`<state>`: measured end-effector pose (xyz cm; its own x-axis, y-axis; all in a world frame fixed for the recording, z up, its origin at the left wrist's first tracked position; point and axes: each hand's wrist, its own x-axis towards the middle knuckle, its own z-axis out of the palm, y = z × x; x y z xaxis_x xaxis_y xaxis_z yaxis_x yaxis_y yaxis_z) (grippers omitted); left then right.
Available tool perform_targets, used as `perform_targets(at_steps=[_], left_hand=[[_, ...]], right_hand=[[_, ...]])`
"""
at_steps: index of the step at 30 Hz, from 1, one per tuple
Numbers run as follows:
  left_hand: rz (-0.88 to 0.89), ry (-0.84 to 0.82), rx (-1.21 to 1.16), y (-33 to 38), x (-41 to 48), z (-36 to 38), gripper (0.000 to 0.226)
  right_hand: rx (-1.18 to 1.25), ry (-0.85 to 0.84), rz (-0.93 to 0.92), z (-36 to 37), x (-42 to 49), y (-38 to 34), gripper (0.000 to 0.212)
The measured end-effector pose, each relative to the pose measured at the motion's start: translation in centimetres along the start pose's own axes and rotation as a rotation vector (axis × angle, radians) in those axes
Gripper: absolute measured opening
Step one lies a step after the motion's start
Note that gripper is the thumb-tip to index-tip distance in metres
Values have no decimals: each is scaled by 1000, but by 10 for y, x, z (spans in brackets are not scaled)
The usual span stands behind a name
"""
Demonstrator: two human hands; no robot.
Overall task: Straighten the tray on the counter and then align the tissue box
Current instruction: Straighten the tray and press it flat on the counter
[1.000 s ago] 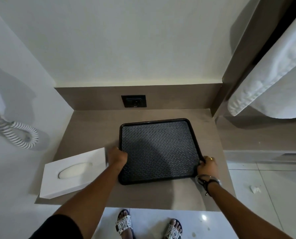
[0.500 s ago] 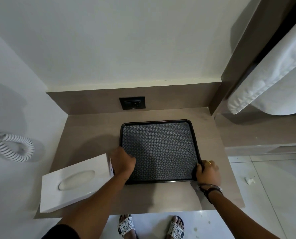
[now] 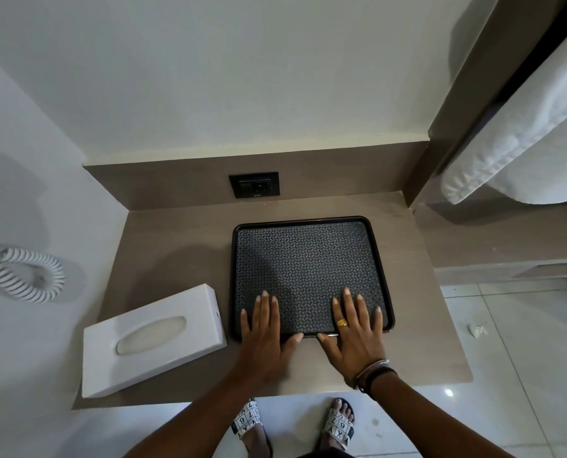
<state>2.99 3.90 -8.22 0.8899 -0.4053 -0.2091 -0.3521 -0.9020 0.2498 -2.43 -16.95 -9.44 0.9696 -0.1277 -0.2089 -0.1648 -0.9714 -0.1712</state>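
A black tray (image 3: 308,259) with a patterned mat lies on the brown counter (image 3: 176,246), its edges roughly square to the back wall. My left hand (image 3: 265,332) rests flat over the tray's near left rim, fingers spread. Over the near right rim lies my right hand (image 3: 355,332), also flat, with a gold ring and wrist bands. Neither hand grips anything. A white tissue box (image 3: 153,338) sits at an angle on the counter's left front, just left of the tray and apart from my left hand.
A black wall socket (image 3: 255,184) sits in the backsplash behind the tray. A coiled white cord (image 3: 27,276) hangs on the left wall. White towels (image 3: 523,133) hang at the upper right. The counter's front edge is just below my wrists; tiled floor lies beyond.
The tray has turned from skewed to square with the wall. Both hands let go of its side corners and now lie flat on its near edge.
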Motion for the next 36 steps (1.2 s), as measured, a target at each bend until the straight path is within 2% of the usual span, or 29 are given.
perform_targets(at_steps=[6, 18, 27, 36], left_hand=[[59, -6, 12, -6, 6, -6, 90], [45, 44, 7, -18, 44, -19, 88], [53, 9, -3, -31, 64, -23, 88], [145, 6, -29, -41, 67, -25, 85]], right_hand=[[-3, -4, -19, -1, 14, -3, 81], [4, 12, -15, -12, 51, -12, 80], [1, 38, -38, -17, 75, -16, 80], [-11, 52, -35, -21, 81, -21, 81]])
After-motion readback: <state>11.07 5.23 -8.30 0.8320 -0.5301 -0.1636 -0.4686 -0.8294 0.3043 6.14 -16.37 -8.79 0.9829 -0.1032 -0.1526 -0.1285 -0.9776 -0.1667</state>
